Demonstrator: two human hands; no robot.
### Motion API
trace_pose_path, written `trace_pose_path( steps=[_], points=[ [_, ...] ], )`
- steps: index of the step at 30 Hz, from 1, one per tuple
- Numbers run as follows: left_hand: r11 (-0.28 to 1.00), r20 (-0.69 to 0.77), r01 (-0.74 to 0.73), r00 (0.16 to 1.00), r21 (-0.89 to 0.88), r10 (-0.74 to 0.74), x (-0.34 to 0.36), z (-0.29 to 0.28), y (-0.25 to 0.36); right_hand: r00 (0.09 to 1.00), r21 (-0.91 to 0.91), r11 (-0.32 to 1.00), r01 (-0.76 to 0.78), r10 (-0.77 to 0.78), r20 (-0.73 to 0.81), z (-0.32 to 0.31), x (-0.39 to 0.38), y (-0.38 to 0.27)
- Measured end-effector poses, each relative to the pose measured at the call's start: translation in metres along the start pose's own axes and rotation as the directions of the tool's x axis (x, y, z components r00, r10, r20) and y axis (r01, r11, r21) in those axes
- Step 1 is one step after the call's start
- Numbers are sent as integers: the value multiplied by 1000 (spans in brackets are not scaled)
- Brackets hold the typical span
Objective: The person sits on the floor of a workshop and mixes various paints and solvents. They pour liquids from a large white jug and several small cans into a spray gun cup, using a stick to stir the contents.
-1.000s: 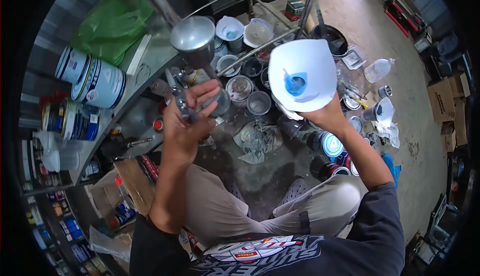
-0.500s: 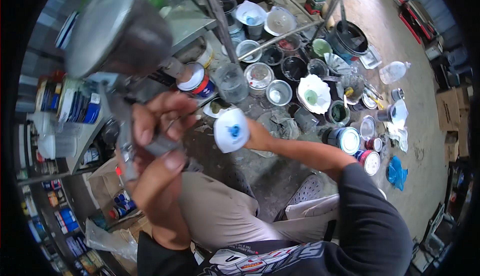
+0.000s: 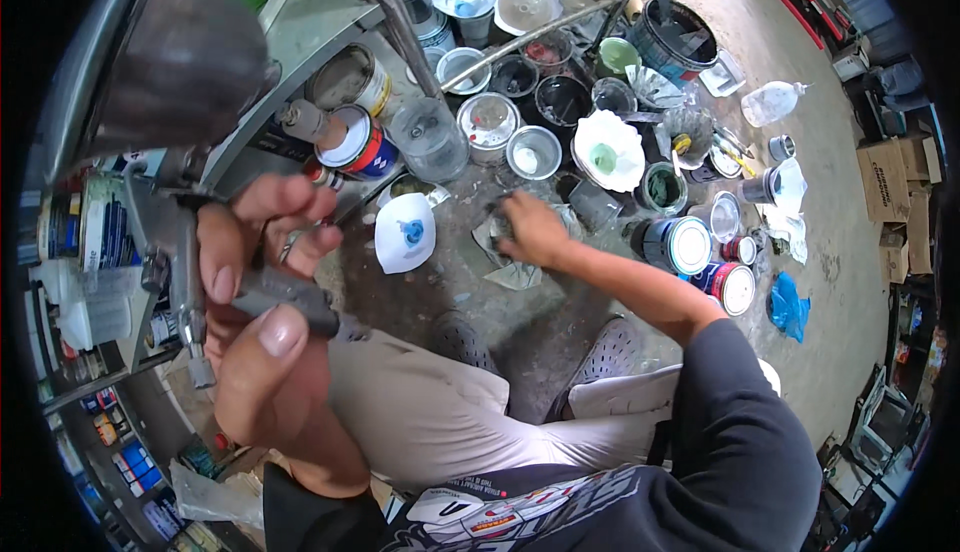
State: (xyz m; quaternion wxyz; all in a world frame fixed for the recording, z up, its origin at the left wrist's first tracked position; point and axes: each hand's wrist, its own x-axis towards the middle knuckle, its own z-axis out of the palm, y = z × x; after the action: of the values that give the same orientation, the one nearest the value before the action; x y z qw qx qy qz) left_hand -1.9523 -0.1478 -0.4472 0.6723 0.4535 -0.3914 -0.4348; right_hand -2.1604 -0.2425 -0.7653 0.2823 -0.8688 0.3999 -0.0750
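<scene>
My left hand [image 3: 265,332] is closed around a grey metal spray gun [image 3: 190,277], held up close at the left. A large metal cup [image 3: 165,62] sits on top of the gun, partly cut off by the view's edge. Down on the floor, my right hand [image 3: 540,232] grips a crumpled grey-white rag [image 3: 515,274] with curled fingers; the fingertips are partly hidden. Left of that hand rests a white paper paint strainer [image 3: 397,252] with a blue patch in its middle, apart from both hands.
Several paint tins and tubs crowd the floor ahead, including a clear plastic bucket [image 3: 427,142], a red-and-blue tin [image 3: 370,157] and a black bucket [image 3: 690,42]. A metal frame [image 3: 540,37] stands over them. Shelves [image 3: 110,392] with small tins line the left.
My right hand has let go of the paint strainer, now lower on the floor side, and moved onto the rag. The spray gun has shifted left and nearer in my left hand.
</scene>
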Motion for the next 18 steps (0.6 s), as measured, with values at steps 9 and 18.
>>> trace_pose_path(
  steps=[9, 18],
  points=[
    [999, 113, 3, 994, 39, -7, 4, 24, -10, 963, -290, 952, -102, 167, 211, 13, -22, -19],
    [1000, 140, 7, 990, 10, -8, 11, 23, -27, 976, -291, 957, 3, 61, 210, 44, -40, -36]
  ],
)
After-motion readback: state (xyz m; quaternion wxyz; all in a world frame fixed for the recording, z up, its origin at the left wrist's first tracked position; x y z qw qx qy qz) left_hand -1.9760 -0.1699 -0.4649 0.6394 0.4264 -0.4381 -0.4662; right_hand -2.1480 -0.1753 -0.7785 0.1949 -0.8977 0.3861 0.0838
